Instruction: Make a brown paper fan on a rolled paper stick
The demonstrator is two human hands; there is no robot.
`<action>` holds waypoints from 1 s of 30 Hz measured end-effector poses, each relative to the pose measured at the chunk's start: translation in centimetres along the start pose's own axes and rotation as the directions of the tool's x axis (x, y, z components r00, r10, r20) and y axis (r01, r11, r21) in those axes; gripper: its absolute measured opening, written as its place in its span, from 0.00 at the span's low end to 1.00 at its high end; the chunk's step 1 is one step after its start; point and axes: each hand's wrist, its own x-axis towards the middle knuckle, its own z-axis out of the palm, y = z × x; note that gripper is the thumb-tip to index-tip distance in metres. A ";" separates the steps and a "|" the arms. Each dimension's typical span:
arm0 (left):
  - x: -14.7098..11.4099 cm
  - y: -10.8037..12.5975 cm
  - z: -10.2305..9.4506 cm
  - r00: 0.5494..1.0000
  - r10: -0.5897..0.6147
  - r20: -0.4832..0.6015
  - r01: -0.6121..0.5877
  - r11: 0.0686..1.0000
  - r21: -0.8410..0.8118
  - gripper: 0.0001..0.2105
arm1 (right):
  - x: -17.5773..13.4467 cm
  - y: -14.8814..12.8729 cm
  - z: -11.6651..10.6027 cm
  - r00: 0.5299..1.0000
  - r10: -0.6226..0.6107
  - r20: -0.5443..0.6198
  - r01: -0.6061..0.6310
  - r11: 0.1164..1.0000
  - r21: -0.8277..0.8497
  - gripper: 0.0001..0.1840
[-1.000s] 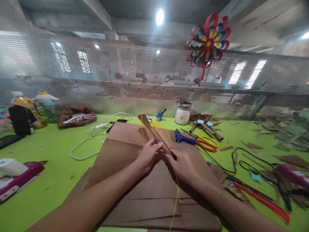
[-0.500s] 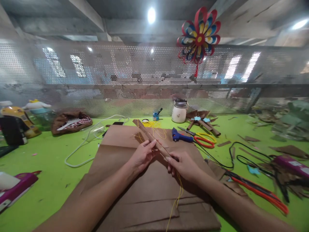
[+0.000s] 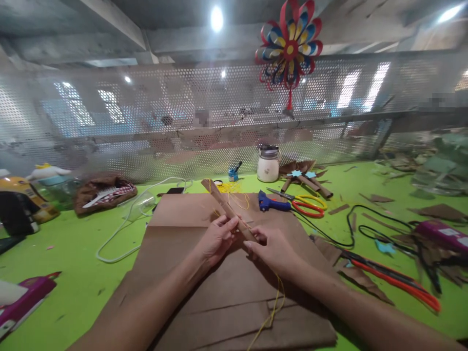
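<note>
My left hand (image 3: 218, 240) pinches a narrow brown paper roll (image 3: 227, 207) near its middle. My right hand (image 3: 269, 248) grips the same roll close to its lower end, thumb and forefinger on it. The roll slants from upper left to lower right. A thin yellow string (image 3: 279, 297) runs along it, hangs below my right hand and trails over the cardboard. Beneath both hands lies a large sheet of brown cardboard (image 3: 190, 282). My palms and some fingertips are hidden.
On the green table (image 3: 84, 273), a blue glue gun (image 3: 274, 202) and scissors (image 3: 310, 205) lie to the right. Larger orange-handled scissors (image 3: 398, 282) lie nearer. A white jar (image 3: 268, 168) stands at the back. Left are a white cable (image 3: 109, 248) and a brown cloth bag (image 3: 102, 192).
My right hand has shifted slightly left along the roll, closer to my left hand. The hanging string has swung a little to the right. The whole view has tilted slightly.
</note>
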 end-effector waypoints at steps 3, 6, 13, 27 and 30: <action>0.0 0.0 0.0 1.000 0.004 -0.004 -0.004 1.000 0.018 0.09 | -0.3 0.2 0.0 0.995 -0.086 -0.051 0.079 0.988 -0.136 0.10; 0.0 -0.1 0.0 1.000 0.021 -0.007 -0.021 0.999 0.026 0.08 | -0.7 0.3 -0.1 0.983 -0.172 -0.070 0.146 0.948 -0.281 0.09; -0.3 0.1 0.3 0.999 0.031 0.033 -0.032 0.999 0.030 0.16 | -1.3 0.3 0.1 0.970 -0.220 -0.101 0.144 0.860 -0.490 0.07; 0.0 1.2 -0.2 0.995 0.054 -0.087 -0.061 0.995 -0.080 0.07 | -0.3 0.4 1.2 0.977 0.176 0.124 -0.211 0.894 0.395 0.11; 0.1 1.2 -0.2 0.994 0.049 -0.093 -0.056 0.996 -0.075 0.08 | -0.2 0.3 0.8 0.974 0.181 0.138 -0.221 0.894 0.391 0.12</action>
